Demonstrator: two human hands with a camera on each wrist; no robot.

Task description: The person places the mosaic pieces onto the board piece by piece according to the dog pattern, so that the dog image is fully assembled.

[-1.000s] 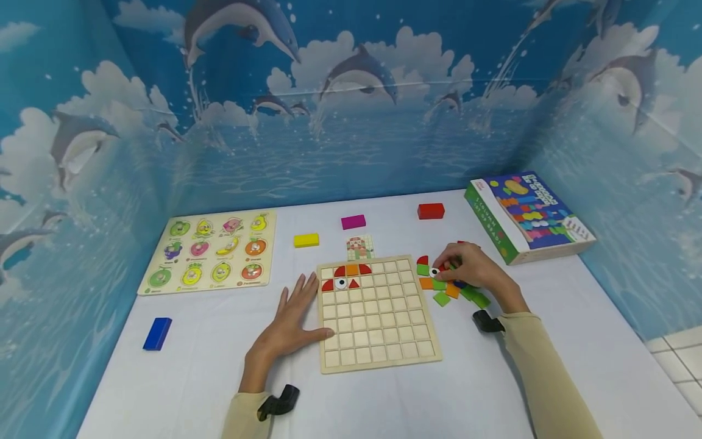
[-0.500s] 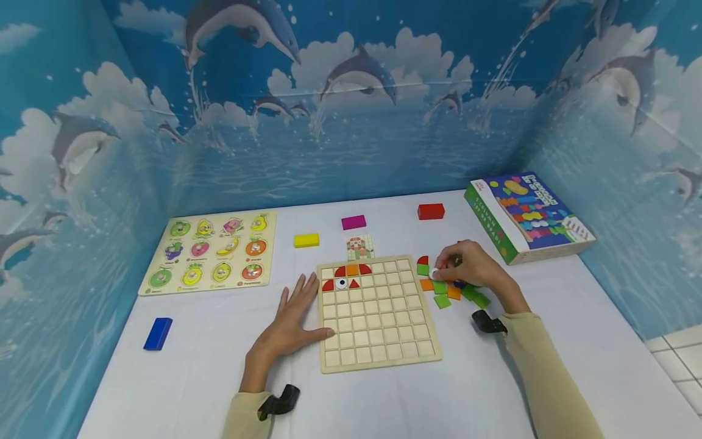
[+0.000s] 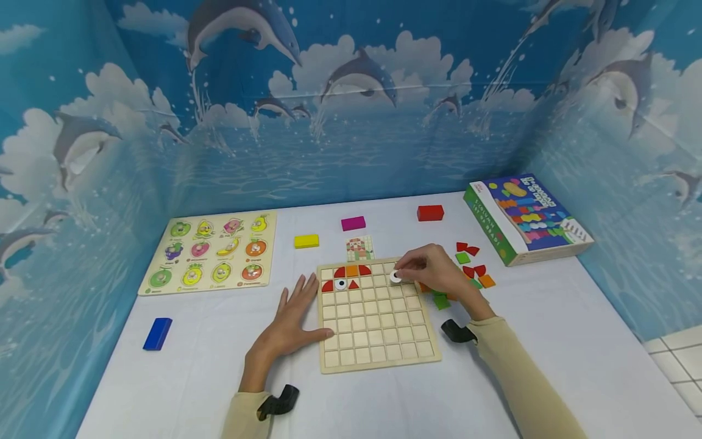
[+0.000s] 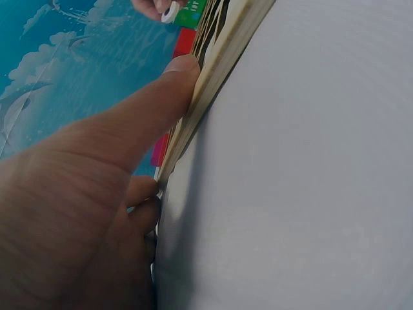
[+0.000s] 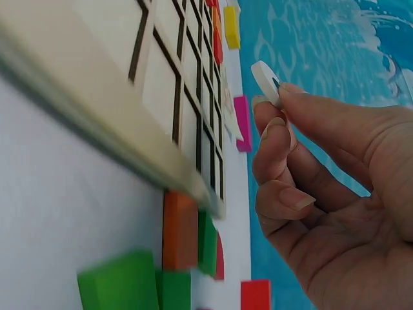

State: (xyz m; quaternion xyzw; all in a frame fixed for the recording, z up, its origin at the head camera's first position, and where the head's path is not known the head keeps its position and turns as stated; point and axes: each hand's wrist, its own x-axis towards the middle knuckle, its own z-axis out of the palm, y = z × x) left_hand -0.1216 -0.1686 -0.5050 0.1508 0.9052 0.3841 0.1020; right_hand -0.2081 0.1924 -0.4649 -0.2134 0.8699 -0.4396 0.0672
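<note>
Likely positioning a round white wooden disc (image 5: 265, 82), finger-pinched by right hand (image 3: 430, 268), over a square pale-wood gridded board (image 3: 373, 321), touched by spread-fingered left hand (image 3: 286, 329); next, probably align before lowering.

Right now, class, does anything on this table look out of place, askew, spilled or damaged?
Nothing looks spilled or damaged. The untidiest spot is the loose coloured tiles, scattered at odd angles to the right of the wooden grid board, unlike the placed tiles lined up in its cells.

The head view looks forward and down from above; low, close wrist views share the board (image 3: 375, 337).
</note>
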